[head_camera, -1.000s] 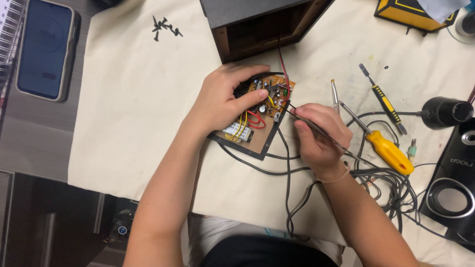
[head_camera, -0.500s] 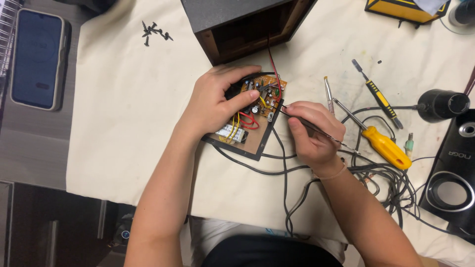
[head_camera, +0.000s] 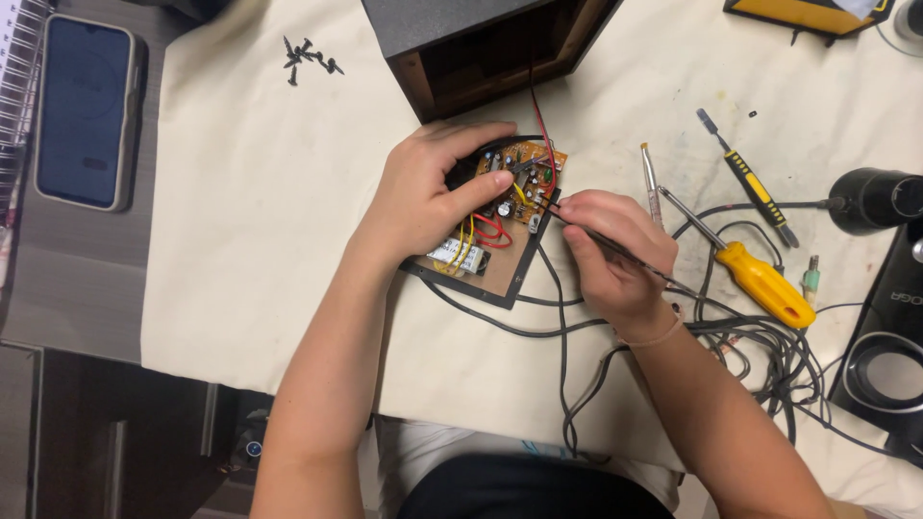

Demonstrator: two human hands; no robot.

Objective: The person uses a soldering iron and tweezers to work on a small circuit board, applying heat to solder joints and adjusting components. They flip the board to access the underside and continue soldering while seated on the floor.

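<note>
left hand point(head_camera: 428, 197) steadies circuit board point(head_camera: 500, 216); right hand point(head_camera: 611, 255) probes it.

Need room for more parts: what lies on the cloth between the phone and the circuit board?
Head view: only the left hand on the circuit board; otherwise bare cloth beside the phone.

bench point(head_camera: 67, 288): grey, mostly under a cream cloth point(head_camera: 260, 240)
landmark: dark speaker box point(head_camera: 481, 48), at the cloth's far edge
left of box: black screws point(head_camera: 308, 56); phone point(head_camera: 82, 111) beyond, on bare bench
right of box: yellow screwdriver point(head_camera: 760, 279), tangled cables point(head_camera: 769, 346)
near side of box: circuit board point(head_camera: 500, 231)
</note>
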